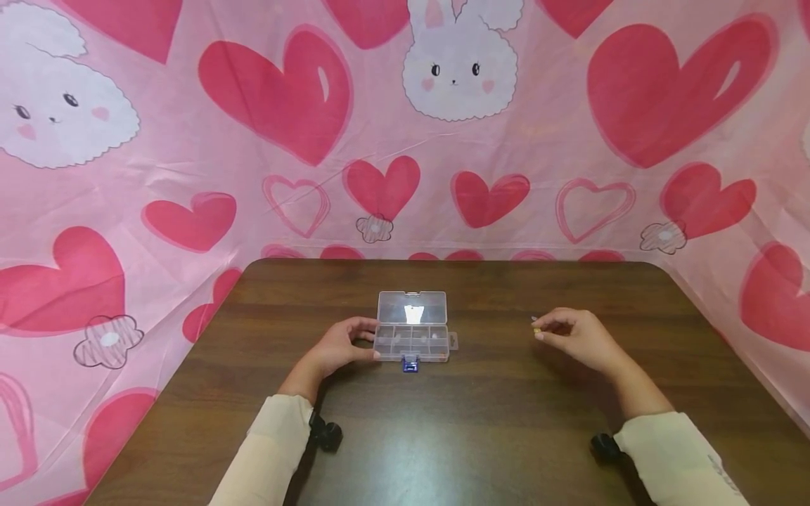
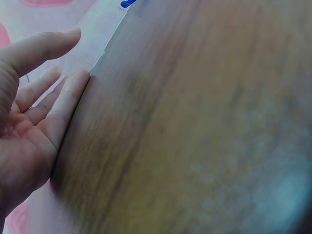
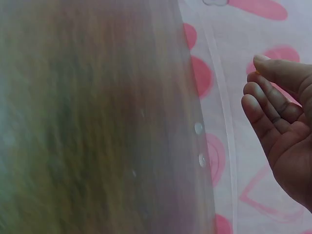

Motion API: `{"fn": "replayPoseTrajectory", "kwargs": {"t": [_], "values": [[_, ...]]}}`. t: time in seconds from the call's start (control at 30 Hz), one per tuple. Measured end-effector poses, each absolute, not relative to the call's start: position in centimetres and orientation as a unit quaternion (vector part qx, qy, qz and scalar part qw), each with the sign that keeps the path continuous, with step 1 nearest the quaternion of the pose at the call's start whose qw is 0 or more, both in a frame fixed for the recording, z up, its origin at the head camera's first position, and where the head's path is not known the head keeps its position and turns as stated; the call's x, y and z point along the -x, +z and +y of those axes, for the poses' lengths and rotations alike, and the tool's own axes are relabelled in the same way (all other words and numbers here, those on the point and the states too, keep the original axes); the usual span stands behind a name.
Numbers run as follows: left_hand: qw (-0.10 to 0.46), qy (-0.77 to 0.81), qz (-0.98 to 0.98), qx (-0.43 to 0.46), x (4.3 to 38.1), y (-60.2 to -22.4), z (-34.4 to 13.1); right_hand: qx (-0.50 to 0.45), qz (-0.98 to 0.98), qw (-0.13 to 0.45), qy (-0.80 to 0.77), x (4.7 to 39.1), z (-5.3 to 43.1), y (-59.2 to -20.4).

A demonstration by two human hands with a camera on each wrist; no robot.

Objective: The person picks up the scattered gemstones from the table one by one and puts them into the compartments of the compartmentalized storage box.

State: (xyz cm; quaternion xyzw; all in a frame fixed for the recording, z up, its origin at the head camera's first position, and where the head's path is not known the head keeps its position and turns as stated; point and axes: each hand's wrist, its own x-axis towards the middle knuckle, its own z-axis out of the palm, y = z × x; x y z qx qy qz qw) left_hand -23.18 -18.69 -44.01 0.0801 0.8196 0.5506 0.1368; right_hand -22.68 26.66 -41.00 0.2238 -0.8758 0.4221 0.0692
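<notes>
A clear plastic compartment box [image 1: 386, 344] stands on the table with its lid [image 1: 395, 309] raised at the back and a blue latch [image 1: 410, 365] at the front. Small pale pieces show inside some compartments. My left hand [image 1: 342, 346] is at the box's left end, thumb at the front corner and fingers along the side. In the left wrist view these fingers [image 2: 70, 92] look fairly straight. Well to the right of the box, my right hand [image 1: 585, 339] pinches a tiny yellow piece [image 1: 536, 330] between thumb and fingertips. A small purplish bit [image 1: 534, 319] shows beside the fingertips.
The brown wooden table [image 1: 481, 429] extends on all sides of the box. Behind it hangs a pink cloth [image 1: 436, 144] with hearts and rabbits. A clear hanging tab [image 1: 453, 341] sticks out from the box's right side. Dark wrist cameras [image 1: 327, 434] sit below both hands.
</notes>
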Motion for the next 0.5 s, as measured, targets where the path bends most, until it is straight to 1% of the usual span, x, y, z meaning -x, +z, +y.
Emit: {"fn": "replayPoseTrajectory", "kwargs": {"t": [0.23,0.5], "values": [[0.130,0.558,0.814,-0.093,23.3,-44.3,-18.5,-0.245,-0.869,0.084,0.421,22.3,25.6,-41.3],[0.130,0.559,0.814,-0.089,23.3,-44.2,-18.5,-0.254,-0.869,0.063,0.420,21.9,24.4,-41.3]]}}
